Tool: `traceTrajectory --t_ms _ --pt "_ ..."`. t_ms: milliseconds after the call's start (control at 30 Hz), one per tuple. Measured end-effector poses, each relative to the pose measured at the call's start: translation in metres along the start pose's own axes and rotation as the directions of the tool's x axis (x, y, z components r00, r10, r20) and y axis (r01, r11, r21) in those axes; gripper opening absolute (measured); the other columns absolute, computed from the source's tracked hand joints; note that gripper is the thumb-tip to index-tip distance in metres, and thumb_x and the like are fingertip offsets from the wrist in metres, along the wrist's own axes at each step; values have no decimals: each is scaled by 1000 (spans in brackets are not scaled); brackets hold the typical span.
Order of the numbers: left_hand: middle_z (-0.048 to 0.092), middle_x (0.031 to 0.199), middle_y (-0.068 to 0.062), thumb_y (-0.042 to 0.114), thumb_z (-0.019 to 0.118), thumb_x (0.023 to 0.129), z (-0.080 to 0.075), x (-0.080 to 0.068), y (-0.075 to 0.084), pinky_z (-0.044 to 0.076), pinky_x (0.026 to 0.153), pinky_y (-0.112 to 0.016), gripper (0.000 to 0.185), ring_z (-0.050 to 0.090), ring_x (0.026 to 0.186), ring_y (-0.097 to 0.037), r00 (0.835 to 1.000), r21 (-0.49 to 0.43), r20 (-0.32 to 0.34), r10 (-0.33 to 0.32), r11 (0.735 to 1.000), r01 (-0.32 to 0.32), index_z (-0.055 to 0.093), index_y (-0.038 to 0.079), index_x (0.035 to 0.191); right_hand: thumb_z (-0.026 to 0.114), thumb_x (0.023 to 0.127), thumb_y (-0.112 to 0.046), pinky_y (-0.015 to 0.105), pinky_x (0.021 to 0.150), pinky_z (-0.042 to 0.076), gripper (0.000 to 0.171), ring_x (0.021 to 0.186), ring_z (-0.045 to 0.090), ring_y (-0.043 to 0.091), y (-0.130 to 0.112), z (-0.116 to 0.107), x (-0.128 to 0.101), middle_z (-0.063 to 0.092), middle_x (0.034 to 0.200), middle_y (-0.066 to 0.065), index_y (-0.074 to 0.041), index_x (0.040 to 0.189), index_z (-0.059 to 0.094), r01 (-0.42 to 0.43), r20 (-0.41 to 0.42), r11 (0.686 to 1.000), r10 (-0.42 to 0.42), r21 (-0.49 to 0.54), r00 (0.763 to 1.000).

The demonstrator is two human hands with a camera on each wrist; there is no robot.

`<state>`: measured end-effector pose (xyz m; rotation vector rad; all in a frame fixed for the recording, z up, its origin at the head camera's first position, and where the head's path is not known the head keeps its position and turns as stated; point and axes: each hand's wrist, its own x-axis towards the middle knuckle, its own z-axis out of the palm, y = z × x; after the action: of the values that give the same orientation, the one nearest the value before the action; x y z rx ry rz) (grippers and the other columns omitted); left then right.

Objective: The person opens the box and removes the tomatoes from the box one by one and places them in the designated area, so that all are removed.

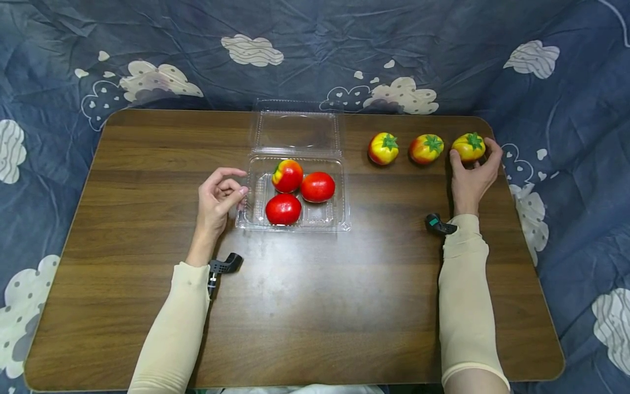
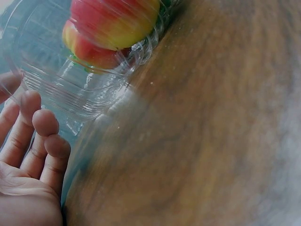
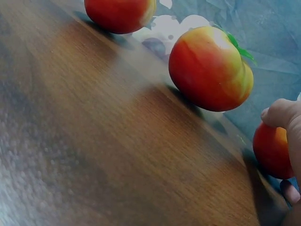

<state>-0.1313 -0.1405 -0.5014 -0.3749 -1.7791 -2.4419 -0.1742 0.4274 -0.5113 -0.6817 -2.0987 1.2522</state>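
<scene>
In the head view, my right hand [image 1: 473,178] grips a red-and-yellow tomato [image 1: 469,146] with a green leafy top, thumb and fingers on opposite sides. Two similar tomatoes, the middle one [image 1: 426,149] and the left one [image 1: 383,148], stand to its left in a row. My left hand [image 1: 219,198] is at the left rim of an open clear plastic box [image 1: 315,223], its bent fingers and thumb holding that edge. Inside the box lie three tomatoes: one showing yellow [image 1: 287,176] and two with red sides up, the right [image 1: 318,187] and the front [image 1: 283,209].
The box's clear lid [image 1: 297,131] lies folded back toward the rear table edge. All this is on a brown wooden table [image 1: 315,317]. Blue cloth [image 1: 305,33] with cloud prints hangs behind and beside it. A black wrist camera sits on each forearm.
</scene>
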Motion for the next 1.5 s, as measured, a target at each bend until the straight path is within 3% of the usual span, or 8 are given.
traceTrajectory --t_ms 267,433,833,1033,1500 --pt "68 68 -12 -16 68 87 2 0 -1 51 45 -22 30 54 46 -19 1000 -4 6 5 1000 -5 59 -20 116 88 87 -37 28 122 39 75 143 39 3 1 -6 -2 46 154 -12 -29 149 48 5 -17 1000 -5 -24 1000" --pt "68 68 -11 -16 68 87 2 -1 0 52 45 -22 31 55 46 -17 1000 -6 6 3 1000 -3 59 -20 116 88 86 -33 28 121 40 75 144 40 8 -6 -8 -7 46 154 -8 -24 149 49 -24 -46 1000 25 9 999" --pt "69 69 -8 -16 67 88 1 -1 0 52 46 -21 30 57 47 -15 1000 -13 10 2 1000 -2 59 -20 116 85 89 -23 34 121 40 67 142 47 18 -43 -15 -41 51 150 0 -19 146 49 -4 -108 987 22 162 994" --pt "68 69 -9 -18 66 88 1 0 0 52 46 -22 29 57 47 -15 1000 -19 9 7 1000 -7 60 -19 116 83 91 -29 27 119 36 65 140 47 19 -48 -14 -61 52 149 5 -14 145 49 20 -149 992 -1 127 989" --pt "69 69 -10 -17 67 88 -1 0 0 52 46 -22 29 57 47 -14 1000 -32 15 -2 999 2 60 -19 116 80 92 -23 32 118 38 58 138 48 25 -60 -5 -97 54 144 8 -6 140 53 78 -155 987 -56 140 986"
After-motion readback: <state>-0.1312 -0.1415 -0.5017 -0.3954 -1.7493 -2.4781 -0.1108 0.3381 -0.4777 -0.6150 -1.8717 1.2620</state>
